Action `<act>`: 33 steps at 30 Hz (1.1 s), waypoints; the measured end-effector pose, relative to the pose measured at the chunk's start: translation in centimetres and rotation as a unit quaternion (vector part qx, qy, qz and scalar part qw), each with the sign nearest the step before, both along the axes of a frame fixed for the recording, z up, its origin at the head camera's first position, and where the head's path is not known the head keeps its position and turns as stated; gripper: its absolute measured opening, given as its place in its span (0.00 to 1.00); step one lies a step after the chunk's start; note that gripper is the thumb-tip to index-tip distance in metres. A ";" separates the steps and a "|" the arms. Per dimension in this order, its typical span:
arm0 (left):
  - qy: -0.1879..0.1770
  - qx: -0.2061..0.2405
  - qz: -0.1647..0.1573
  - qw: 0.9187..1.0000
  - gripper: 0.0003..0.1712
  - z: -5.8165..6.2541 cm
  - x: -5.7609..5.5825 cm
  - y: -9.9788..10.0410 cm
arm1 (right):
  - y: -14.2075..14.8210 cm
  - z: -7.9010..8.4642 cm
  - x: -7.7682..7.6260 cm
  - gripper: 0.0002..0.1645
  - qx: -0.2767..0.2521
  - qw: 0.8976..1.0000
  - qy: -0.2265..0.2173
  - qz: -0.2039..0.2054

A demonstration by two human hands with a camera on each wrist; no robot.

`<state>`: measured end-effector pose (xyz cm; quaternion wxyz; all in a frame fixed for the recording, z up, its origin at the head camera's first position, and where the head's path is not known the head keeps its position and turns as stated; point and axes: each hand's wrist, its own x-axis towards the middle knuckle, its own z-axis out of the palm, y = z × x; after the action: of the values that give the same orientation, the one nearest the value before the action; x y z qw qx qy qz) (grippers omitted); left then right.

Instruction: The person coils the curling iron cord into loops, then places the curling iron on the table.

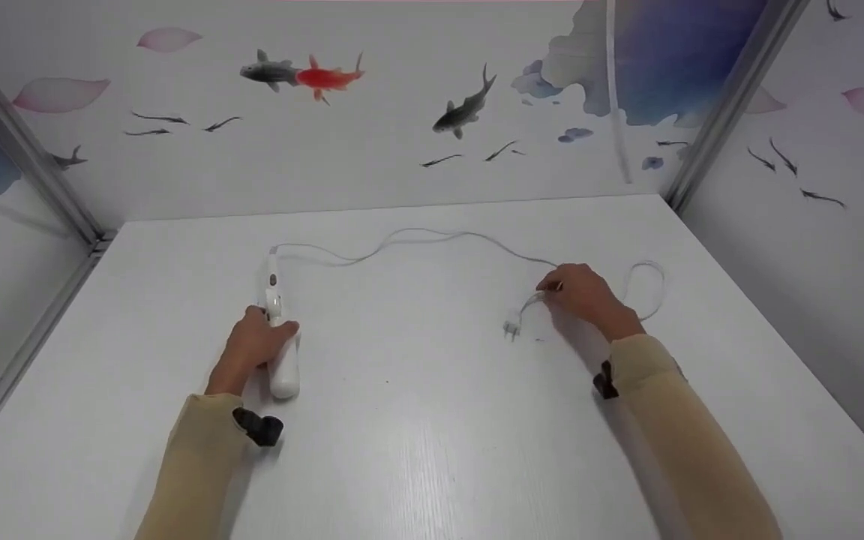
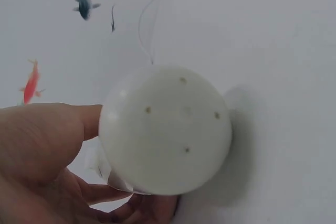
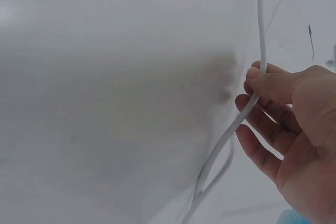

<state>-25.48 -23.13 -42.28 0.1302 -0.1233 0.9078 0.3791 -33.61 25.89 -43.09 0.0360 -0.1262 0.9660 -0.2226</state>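
A long white corded hand appliance point(image 1: 285, 381) lies lengthwise on the left side of the table, a dark oval button near its cord end. My left hand point(image 1: 253, 341) grips its middle, thumb across the top. In the left wrist view its round end point(image 2: 165, 129) faces the camera and shows several small dark dots. Between thumb and fingers, my right hand point(image 1: 586, 296) pinches the white cord point(image 3: 262, 38) a short way behind the two-pin plug point(image 1: 511, 328). The plug points toward the table's front, left of that hand.
From the appliance the cord runs in a wavy line across the back of the white table point(image 1: 402, 450). A loop of cord point(image 1: 662, 281) lies right of my right hand. Printed panels with fish point(image 1: 466, 109) stand behind and at both sides, joined by metal posts point(image 1: 739, 97).
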 end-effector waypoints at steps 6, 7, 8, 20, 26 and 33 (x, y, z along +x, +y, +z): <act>-0.014 0.034 0.003 0.999 0.43 0.5 0.6 -0.2 | 1.5 2.7 0.2 0.15 -0.027 0.999 -0.007 0.023; -0.015 0.035 0.003 0.999 0.43 0.6 0.6 -0.1 | 1.7 3.2 0.3 0.15 -0.030 0.999 -0.006 0.023; -0.017 0.035 0.002 0.999 0.43 0.7 0.6 -0.1 | 1.9 3.6 0.4 0.15 -0.033 0.999 -0.005 0.021; 0.007 0.079 -0.005 0.997 0.46 1.4 0.2 0.3 | 5.1 4.7 1.6 0.16 -0.089 0.995 0.025 -0.031; 0.009 0.102 0.007 0.995 0.46 2.9 0.4 1.5 | 5.8 4.3 1.9 0.17 -0.085 0.995 0.030 -0.050; 0.025 0.098 -0.006 0.995 0.45 3.9 0.6 3.0 | 8.1 4.0 2.1 0.18 -0.114 0.988 0.040 -0.099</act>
<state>-24.90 -20.12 -38.39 0.1215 -0.0954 0.8701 0.4680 -31.49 33.94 -39.08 -0.0394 -0.0417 0.9428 -0.3285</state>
